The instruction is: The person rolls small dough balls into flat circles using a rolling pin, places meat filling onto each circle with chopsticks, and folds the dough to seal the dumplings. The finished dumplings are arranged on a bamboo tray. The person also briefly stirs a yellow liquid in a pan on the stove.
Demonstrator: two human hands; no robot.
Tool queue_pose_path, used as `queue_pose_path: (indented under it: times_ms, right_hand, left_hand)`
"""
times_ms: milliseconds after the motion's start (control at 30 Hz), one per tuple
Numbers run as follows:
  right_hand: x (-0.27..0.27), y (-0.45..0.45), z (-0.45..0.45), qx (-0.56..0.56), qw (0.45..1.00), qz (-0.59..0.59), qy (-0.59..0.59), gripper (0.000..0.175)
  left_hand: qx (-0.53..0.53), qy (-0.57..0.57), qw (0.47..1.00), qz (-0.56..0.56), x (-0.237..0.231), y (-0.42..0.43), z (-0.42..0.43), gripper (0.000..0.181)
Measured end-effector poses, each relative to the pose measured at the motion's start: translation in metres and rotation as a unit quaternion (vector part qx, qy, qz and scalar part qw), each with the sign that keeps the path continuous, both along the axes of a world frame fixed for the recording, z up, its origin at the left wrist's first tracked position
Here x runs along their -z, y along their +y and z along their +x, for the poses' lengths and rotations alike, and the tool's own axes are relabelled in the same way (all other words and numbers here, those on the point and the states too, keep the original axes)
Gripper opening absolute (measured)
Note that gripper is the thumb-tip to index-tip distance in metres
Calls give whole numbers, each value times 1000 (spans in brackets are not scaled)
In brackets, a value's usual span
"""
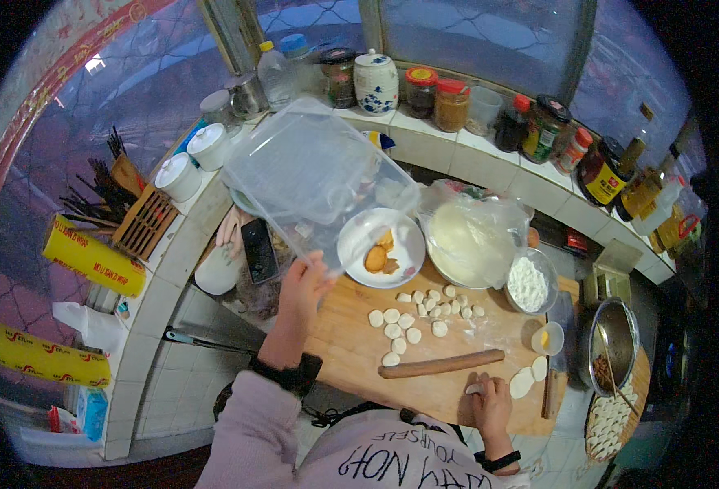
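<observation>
My left hand (303,287) grips the near corner of a clear plastic lid or shallow box (310,159), which is tilted over the left back of the worktop. Low on the wooden cutting board (347,318), my right hand (491,400) has its fingers on a small piece of dough (474,389). A wooden rolling pin (442,364) lies just beyond that hand. Several small dough pieces (406,320) are scattered behind the pin. Flattened dough rounds (522,382) lie to the right of my right hand.
Behind the board stand a white plate (353,235) with brown pieces, a plastic-covered dough bowl (472,244) and a flour bowl (527,284). A cleaver (552,391) lies along the right edge. Further right are a metal filling bowl (610,342) and a tray of dumplings (607,428). Jars line the ledge (451,147).
</observation>
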State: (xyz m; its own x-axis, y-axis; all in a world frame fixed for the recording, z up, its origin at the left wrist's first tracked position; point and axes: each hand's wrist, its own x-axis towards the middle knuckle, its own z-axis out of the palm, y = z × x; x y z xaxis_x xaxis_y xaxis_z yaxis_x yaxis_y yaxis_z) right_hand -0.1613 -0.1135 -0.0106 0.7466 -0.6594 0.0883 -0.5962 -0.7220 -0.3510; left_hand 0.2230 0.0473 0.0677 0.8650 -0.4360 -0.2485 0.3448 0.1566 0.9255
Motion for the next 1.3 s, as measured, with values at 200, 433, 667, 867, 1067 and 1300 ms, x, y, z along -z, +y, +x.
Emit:
queue_pose_path:
  times_ms: [200,433,667,867,1067,1300]
  right_hand:
    - [-55,-9,1,23,944,228,-239,42]
    - [-106,-18,-36,-6,643,597,-480,59]
    - [-142,0,-95,-48,903,130,-406,41]
    - [-144,23,-104,-170,936,-126,-281,40]
    - [-119,21,-131,-142,976,-71,-150,57]
    - [-98,19,-127,23,842,443,-307,44]
  left_hand:
    - [139,-25,988,61,-27,22,-115,23]
    - [312,-23,949,50,-34,7,-213,21]
    - [427,-81,901,-24,-34,-24,-275,80]
    - [416,51,884,-206,-66,-21,-335,79]
    - [311,67,947,-35,-54,10,-326,41]
    - [246,122,961,38,-28,91,-301,41]
